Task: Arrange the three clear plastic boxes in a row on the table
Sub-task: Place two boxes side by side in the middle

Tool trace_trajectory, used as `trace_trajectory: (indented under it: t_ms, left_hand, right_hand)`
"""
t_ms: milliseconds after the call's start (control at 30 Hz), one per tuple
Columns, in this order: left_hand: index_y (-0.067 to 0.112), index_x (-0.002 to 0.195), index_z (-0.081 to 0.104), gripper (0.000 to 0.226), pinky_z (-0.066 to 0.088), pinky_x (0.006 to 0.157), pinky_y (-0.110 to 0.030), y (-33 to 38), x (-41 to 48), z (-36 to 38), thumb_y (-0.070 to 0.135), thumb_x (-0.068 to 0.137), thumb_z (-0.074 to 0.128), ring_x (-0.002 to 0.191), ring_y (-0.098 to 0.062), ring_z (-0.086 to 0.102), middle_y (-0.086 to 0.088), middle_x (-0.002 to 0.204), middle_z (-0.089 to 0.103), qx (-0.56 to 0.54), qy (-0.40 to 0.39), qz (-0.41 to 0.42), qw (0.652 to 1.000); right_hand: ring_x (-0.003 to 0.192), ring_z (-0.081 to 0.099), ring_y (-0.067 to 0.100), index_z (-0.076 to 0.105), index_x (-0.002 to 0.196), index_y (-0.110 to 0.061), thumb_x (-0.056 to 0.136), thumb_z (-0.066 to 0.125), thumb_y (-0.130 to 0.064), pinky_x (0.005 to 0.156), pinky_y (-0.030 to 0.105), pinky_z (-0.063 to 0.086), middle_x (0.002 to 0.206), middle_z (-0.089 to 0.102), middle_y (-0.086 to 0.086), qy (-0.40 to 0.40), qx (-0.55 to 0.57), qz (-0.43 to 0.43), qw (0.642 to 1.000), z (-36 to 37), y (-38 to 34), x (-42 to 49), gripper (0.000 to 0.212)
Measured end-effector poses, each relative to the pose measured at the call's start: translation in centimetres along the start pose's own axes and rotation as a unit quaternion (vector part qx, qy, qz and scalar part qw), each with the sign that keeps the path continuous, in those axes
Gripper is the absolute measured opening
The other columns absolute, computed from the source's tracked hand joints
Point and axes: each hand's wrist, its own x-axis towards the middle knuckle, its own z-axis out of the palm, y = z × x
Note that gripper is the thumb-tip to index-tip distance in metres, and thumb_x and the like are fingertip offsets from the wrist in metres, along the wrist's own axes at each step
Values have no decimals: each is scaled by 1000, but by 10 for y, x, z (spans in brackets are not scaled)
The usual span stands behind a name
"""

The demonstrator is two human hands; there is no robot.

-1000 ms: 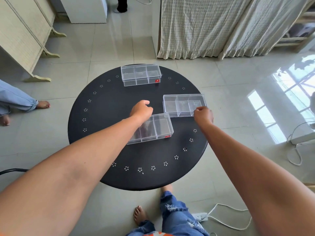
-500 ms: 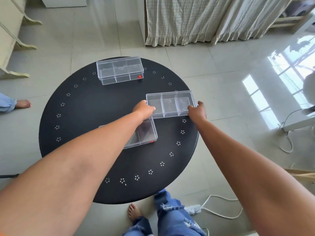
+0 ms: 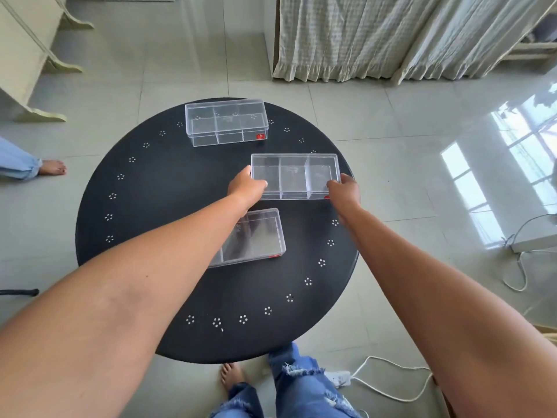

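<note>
Three clear plastic boxes with dividers are on a round black table (image 3: pixel 150 206). The far box (image 3: pixel 226 122) rests near the table's back edge. The middle box (image 3: pixel 295 176) is at the right side, held at both short ends: my left hand (image 3: pixel 245 187) grips its left end and my right hand (image 3: pixel 343 190) grips its right end. The near box (image 3: pixel 256 236) lies at the table's middle, partly hidden under my left forearm.
White curtains (image 3: pixel 376 37) hang behind the table. A cream cabinet (image 3: pixel 24 55) stands at the far left. Another person's bare foot (image 3: pixel 52 168) is on the floor at left. My own feet and a white cable (image 3: pixel 391 390) are on the floor by the table's near edge.
My left hand left the near box and took the left end of the middle box. Both hands now hold that box, which has shifted slightly away from the near box.
</note>
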Motion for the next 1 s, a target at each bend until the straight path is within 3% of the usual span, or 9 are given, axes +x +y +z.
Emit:
trace_trajectory:
  t_ms: [67,200,333,467,567,733,900,1000]
  left_hand:
    - [24,143,47,60,49,100,-38,-5,0,-16,21,83,54,122,-25,57,1,143,56,-8,15,-5,1000]
    - [19,155,29,68,38,109,-36,-20,-1,-45,17,91,54,142,-26,41,-2,160,36,-10,42,-22,999]
    - [18,157,24,70,35,112,-38,-42,-1,-71,17,94,54,147,-27,34,-4,163,29,-24,56,-42,997]
    - [18,155,29,70,37,112,-37,-64,-9,-95,19,91,55,142,-27,40,-3,160,35,-39,50,-57,996]
    - [20,149,40,63,45,106,-39,-81,-11,-108,20,88,53,131,-26,51,-3,151,48,-41,34,-59,997]
    - [22,150,39,59,42,96,-32,-100,-13,-113,14,91,41,130,-26,51,-5,150,48,-50,14,-56,997]
    - [17,136,53,48,44,87,-30,-113,-10,-106,7,94,32,111,-24,57,-5,128,62,-92,10,-49,994]
    - [10,99,59,28,41,79,-28,-122,-10,-100,8,96,31,91,-25,52,-4,104,60,-130,23,-65,989]
  right_hand:
    - [90,69,25,60,131,-17,83,44,-21,63,27,47,106,71,3,-12,0,-12,1000,13,-8,-6,50]
    - [77,59,21,64,119,-17,90,44,-13,58,25,44,92,67,3,-41,-14,-47,998,41,-21,-22,36]
    - [79,60,21,65,120,-15,87,43,-13,63,29,48,102,73,12,-74,-20,-61,995,70,-24,-35,39]
    - [79,60,20,66,114,-14,87,43,-13,79,36,57,103,74,11,-93,-29,-68,993,92,-22,-45,35]
    - [77,59,20,65,110,-15,89,43,-12,78,36,55,95,70,4,-104,-47,-77,991,104,-20,-51,30]
    - [74,60,21,67,110,-11,88,43,-13,74,38,55,89,69,6,-113,-76,-75,988,109,-12,-56,33]
    - [71,54,21,67,103,-8,88,43,-19,67,32,45,82,62,5,-133,-85,-71,985,106,-8,-58,30]
    - [69,44,21,60,86,-7,87,43,-21,65,32,38,75,51,5,-131,-95,-74,984,103,-5,-58,22]
